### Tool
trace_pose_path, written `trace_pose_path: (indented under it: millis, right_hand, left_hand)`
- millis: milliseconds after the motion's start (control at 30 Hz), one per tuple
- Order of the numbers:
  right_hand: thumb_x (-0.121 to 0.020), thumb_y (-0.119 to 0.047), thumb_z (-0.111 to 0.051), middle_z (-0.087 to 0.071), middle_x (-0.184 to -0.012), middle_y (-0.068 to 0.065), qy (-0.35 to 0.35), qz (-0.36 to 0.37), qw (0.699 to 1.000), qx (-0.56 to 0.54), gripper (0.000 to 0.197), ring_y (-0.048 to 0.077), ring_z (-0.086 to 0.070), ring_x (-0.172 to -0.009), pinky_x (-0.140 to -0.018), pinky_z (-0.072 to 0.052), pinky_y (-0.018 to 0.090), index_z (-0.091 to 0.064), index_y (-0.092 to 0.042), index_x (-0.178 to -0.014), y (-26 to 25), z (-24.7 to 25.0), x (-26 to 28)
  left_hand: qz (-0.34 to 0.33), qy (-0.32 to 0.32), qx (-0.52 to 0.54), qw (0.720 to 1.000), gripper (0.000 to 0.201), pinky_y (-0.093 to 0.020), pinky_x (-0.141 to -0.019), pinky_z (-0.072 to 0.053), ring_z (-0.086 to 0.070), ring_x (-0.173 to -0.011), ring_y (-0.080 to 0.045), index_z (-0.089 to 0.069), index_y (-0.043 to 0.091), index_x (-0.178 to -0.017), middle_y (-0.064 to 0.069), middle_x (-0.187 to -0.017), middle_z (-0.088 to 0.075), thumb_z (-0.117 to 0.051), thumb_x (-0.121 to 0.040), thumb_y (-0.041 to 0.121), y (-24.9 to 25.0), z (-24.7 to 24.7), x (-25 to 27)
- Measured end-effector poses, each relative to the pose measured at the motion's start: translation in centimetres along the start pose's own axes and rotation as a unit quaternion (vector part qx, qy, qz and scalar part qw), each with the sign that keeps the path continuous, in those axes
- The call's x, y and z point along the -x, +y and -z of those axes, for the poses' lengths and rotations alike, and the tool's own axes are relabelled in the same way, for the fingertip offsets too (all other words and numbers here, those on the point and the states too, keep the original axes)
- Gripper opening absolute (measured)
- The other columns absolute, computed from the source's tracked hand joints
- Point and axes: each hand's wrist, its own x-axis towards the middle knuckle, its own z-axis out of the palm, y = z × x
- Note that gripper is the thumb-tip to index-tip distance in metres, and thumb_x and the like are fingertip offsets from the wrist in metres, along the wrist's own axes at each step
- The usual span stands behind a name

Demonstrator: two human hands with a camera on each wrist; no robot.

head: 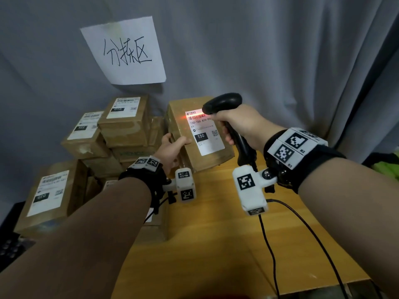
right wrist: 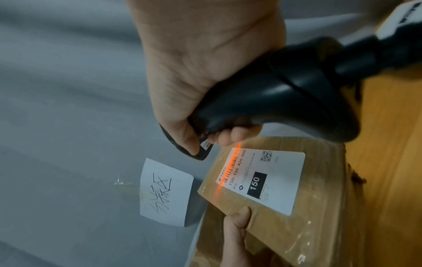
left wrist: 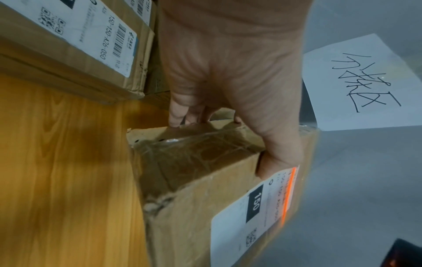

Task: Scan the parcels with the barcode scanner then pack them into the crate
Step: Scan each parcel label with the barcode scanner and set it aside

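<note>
On the wooden table [head: 216,244], the right hand [head: 239,124] wraps its fingers round the grip of one black barcode scanner [head: 224,104], whose head hangs just above the tilted cardboard parcel [head: 190,152]. The left hand [head: 170,151] grips that parcel's left edge, thumb on top beside the white shipping label [head: 205,134]. One orange scan line [right wrist: 230,162] crosses the label's barcode. Left of the hands, at least four more labelled parcels sit in a stack [head: 90,143]. Behind, one handwritten paper sign [head: 125,50] hangs on the grey curtain [head: 280,50].
</note>
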Motion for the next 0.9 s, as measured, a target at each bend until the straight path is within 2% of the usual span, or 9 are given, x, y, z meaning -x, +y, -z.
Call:
trace_pose_path:
  millis: [100, 267, 467, 500, 600, 633, 833, 900]
  right_hand:
    - [-0.084, -0.008, -0.058, -0.051, -0.059, 0.006, 0.02, -0.022, 1.0, 0.004, 0.009, 0.016, -0.047, -0.041, -0.043, -0.043, 0.022, -0.056, -0.006, -0.075, 0.25, 0.18, 0.16]
    - [-0.081, -0.006, -0.056, -0.05, -0.057, 0.008, 0.017, -0.013, 1.0, 0.001, 0.009, 0.018, -0.046, -0.041, -0.042, -0.042, 0.024, -0.056, -0.004, -0.073, 0.34, 0.56, 0.23]
    - [-0.082, -0.006, -0.056, -0.051, -0.057, 0.007, 0.019, -0.008, 1.0, 0.008, 0.006, 0.017, -0.047, -0.041, -0.042, -0.042, 0.023, -0.057, -0.004, -0.076, 0.22, 0.54, 0.4]
    - [-0.081, -0.006, -0.057, -0.051, -0.057, 0.007, 0.019, -0.009, 1.0, 0.009, 0.006, 0.017, -0.047, -0.041, -0.042, -0.042, 0.023, -0.057, -0.004, -0.076, 0.24, 0.49, 0.41]
    - [-0.081, -0.005, -0.057, -0.049, -0.057, 0.008, 0.025, -0.01, 1.0, 0.004, 0.008, 0.017, -0.046, -0.04, -0.04, -0.041, 0.023, -0.056, -0.004, -0.073, 0.3, 0.41, 0.36]
    - [-0.081, -0.005, -0.057, -0.049, -0.057, 0.007, 0.027, -0.01, 1.0, 0.004, 0.009, 0.017, -0.046, -0.04, -0.04, -0.041, 0.023, -0.056, -0.005, -0.072, 0.28, 0.4, 0.32]
    - [-0.081, -0.005, -0.057, -0.05, -0.058, 0.007, 0.029, -0.013, 0.999, 0.003, 0.006, 0.017, -0.047, -0.041, -0.041, -0.041, 0.024, -0.056, -0.004, -0.075, 0.31, 0.33, 0.36]
    - [-0.081, -0.005, -0.058, -0.051, -0.057, 0.007, 0.024, -0.011, 1.0, 0.0, 0.009, 0.017, -0.047, -0.041, -0.042, -0.042, 0.023, -0.056, -0.005, -0.073, 0.38, 0.36, 0.42]
  left_hand:
    - [0.007, 0.012, 0.005, 1.0, 0.099, -0.05, -0.093, -0.052, -0.061, -0.11, -0.029, -0.027, 0.037, -0.142, -0.005, -0.126, -0.06, -0.077, -0.056, 0.042, -0.11, -0.04, -0.06]
    - [0.006, 0.014, -0.004, 1.0, 0.106, -0.051, -0.094, -0.051, -0.06, -0.112, -0.03, -0.025, 0.039, -0.143, -0.005, -0.128, -0.058, -0.077, -0.051, 0.045, -0.07, -0.15, 0.11]
    - [0.001, 0.011, -0.002, 1.0, 0.094, -0.052, -0.096, -0.049, -0.059, -0.113, -0.03, -0.024, 0.035, -0.145, -0.007, -0.128, -0.057, -0.076, -0.066, 0.037, -0.07, -0.54, 0.36]
    - [0.001, 0.012, -0.002, 1.0, 0.095, -0.053, -0.096, -0.049, -0.059, -0.113, -0.03, -0.024, 0.035, -0.144, -0.007, -0.128, -0.057, -0.076, -0.065, 0.037, -0.09, -0.56, 0.36]
    - [0.008, 0.013, -0.01, 1.0, 0.111, -0.053, -0.097, -0.048, -0.058, -0.115, -0.031, -0.024, 0.038, -0.144, -0.006, -0.131, -0.056, -0.077, -0.047, 0.045, -0.15, -0.59, 0.33]
    - [0.007, 0.011, -0.011, 1.0, 0.112, -0.053, -0.097, -0.048, -0.058, -0.115, -0.031, -0.024, 0.038, -0.144, -0.006, -0.131, -0.056, -0.077, -0.045, 0.046, -0.23, -0.58, 0.21]
    - [0.007, 0.017, -0.017, 1.0, 0.103, -0.053, -0.096, -0.049, -0.058, -0.113, -0.031, -0.023, 0.037, -0.145, -0.006, -0.129, -0.056, -0.076, -0.056, 0.042, -0.33, -0.52, 0.23]
    - [0.008, 0.016, -0.022, 1.0, 0.097, -0.052, -0.096, -0.049, -0.058, -0.113, -0.031, -0.022, 0.035, -0.145, -0.007, -0.129, -0.055, -0.076, -0.065, 0.04, -0.42, -0.43, 0.23]
